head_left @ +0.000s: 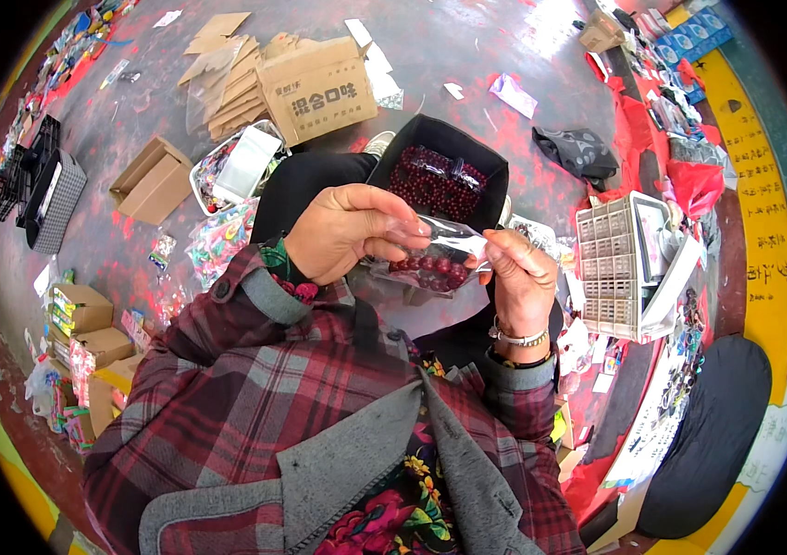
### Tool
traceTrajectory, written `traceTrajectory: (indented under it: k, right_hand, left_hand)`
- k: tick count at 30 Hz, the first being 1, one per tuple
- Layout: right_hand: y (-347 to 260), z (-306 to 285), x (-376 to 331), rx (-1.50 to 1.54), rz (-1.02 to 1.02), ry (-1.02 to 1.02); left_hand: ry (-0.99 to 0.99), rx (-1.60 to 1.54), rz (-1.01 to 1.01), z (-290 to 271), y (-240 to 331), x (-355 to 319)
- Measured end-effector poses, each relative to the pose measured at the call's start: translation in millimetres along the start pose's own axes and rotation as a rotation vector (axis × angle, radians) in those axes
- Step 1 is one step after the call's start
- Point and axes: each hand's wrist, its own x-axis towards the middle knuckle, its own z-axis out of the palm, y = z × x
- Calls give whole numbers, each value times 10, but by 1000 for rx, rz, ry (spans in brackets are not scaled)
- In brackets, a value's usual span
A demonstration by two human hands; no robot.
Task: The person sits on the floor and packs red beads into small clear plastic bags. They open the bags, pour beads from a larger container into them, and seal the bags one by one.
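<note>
Between my two hands, in front of my body, is a small clear plastic bag (453,237) with a string of dark red beads (432,269) in its lower part. My left hand (338,231) pinches the bag's upper left edge between thumb and fingers. On the other side, my right hand (523,277) is closed on the bag's right edge; a bracelet circles that wrist. Just beyond the bag stands a black open box (493,155), holding many dark red beads (426,185) with clear plastic over part of them.
Flattened cardboard and a printed carton (315,92) lie beyond my left knee. Nearby are an open brown box (151,180) and a white basket (201,180) of small goods. To the right stand a cream plastic crate (608,268) and a black stool (712,435). A dark bag (576,153) lies on the floor.
</note>
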Motion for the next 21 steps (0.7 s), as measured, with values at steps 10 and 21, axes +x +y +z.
traceTrajectory:
  k: [10,21]
  right_hand:
    - [31,-75,73,-40,-123,-140]
    - [-74,-52,86,-244,-194,-195]
  left_hand:
    - [23,-10,72,-7,-45,16]
    - [52,193,133,46,-52,37]
